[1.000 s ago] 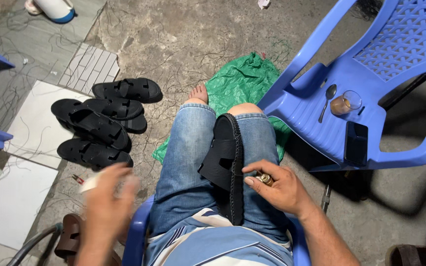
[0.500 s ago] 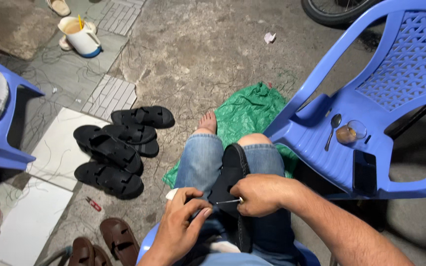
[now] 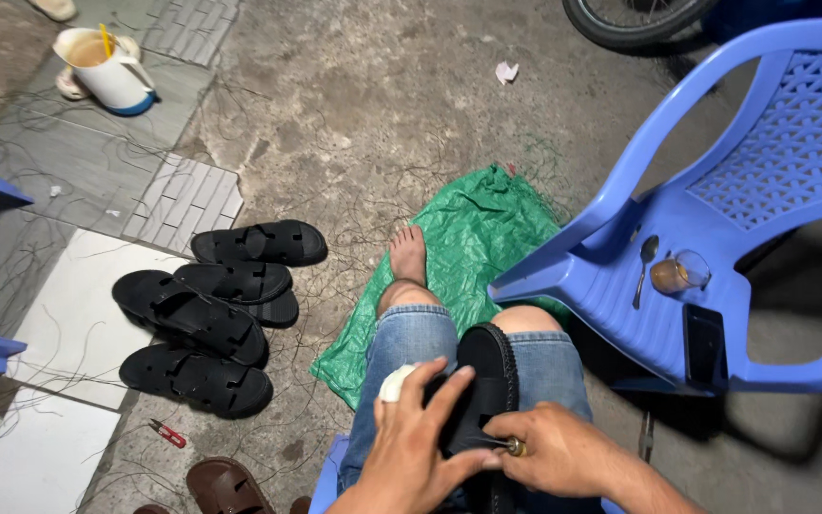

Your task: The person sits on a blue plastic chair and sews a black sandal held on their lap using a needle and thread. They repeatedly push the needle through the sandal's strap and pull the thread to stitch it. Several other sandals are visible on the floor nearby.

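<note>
A black sandal (image 3: pixel 490 381) stands on edge between my knees, its sole toward the right. My left hand (image 3: pixel 420 443) grips its upper from the left; one finger is wrapped in white tape. My right hand (image 3: pixel 556 455) holds a thin awl-like tool with a brass ferrule (image 3: pixel 516 446), its tip pressed against the sandal's side. I sit in denim shorts with a bare foot (image 3: pixel 408 252) on the floor.
Several black sandals (image 3: pixel 204 314) lie on the floor to the left, a small red tool (image 3: pixel 169 435) near them. Green plastic sheet (image 3: pixel 468 252) under my leg. Blue plastic chair (image 3: pixel 715 238) at right holds a glass, spoon and phone. White jug (image 3: pixel 107 67) far left.
My left hand came from the left side onto the sandal and closed on it. My right hand stayed at the sandal with the tool. The view tilted forward.
</note>
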